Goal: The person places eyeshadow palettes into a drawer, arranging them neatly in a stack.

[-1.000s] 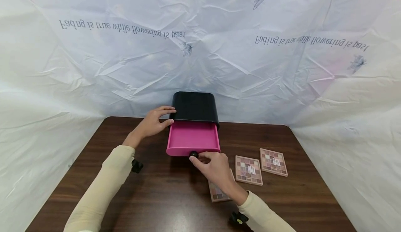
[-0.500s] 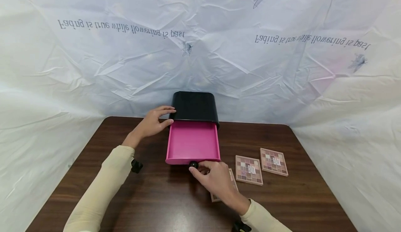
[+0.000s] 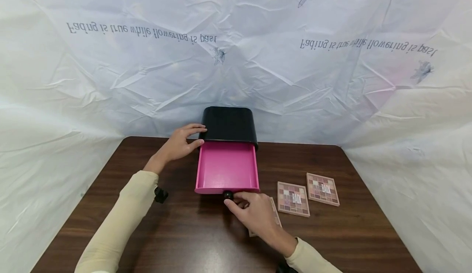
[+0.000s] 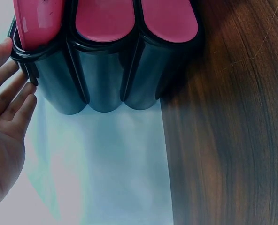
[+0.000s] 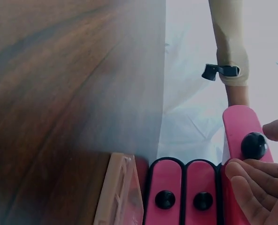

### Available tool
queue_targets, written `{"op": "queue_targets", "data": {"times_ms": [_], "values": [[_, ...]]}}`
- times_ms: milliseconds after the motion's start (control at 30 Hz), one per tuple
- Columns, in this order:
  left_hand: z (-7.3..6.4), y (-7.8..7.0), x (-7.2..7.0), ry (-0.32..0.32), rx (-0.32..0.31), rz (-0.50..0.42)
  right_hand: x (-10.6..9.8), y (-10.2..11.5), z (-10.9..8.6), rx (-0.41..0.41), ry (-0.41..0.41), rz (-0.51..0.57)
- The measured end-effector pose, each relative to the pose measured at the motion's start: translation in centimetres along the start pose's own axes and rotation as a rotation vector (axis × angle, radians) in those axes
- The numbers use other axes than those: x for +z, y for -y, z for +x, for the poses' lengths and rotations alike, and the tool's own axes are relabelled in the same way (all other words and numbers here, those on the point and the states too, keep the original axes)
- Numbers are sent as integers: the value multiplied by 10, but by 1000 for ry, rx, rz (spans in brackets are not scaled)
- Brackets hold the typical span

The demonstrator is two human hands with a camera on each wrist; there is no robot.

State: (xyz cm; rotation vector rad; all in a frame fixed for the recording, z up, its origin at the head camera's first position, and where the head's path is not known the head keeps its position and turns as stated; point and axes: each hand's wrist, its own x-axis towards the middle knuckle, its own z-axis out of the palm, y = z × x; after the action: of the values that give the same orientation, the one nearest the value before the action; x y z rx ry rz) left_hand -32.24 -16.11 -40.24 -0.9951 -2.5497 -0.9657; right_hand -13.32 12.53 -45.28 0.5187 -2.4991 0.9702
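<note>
While the left hand (image 3: 180,143), fingers apart, touches the box (image 3: 228,123) from the left, the top drawer (image 3: 228,166) juts out toward the near side; the right hand (image 3: 256,213) is at the knob (image 3: 228,195), whether clamped I cannot tell. Palettes (image 3: 293,199) lie right.

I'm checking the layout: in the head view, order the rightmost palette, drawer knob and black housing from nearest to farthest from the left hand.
1. Black housing: right at the left hand.
2. Drawer knob: lower centre.
3. Rightmost palette: far right.
</note>
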Motion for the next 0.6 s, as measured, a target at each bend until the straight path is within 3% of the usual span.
{"op": "queue_targets", "data": {"times_ms": [133,333,433,600], "values": [[0,-1,0,-1,7,6,-12,0,-3,-84,-44,96],[1,-2,-1,-10,26,9,-42,-6,0,-304,-68,242],[1,-1,-1,-17,32,9,-58,-12,5,-393,-72,249],[1,-1,-1,-12,32,12,-86,-27,12,-466,-102,153]]}}
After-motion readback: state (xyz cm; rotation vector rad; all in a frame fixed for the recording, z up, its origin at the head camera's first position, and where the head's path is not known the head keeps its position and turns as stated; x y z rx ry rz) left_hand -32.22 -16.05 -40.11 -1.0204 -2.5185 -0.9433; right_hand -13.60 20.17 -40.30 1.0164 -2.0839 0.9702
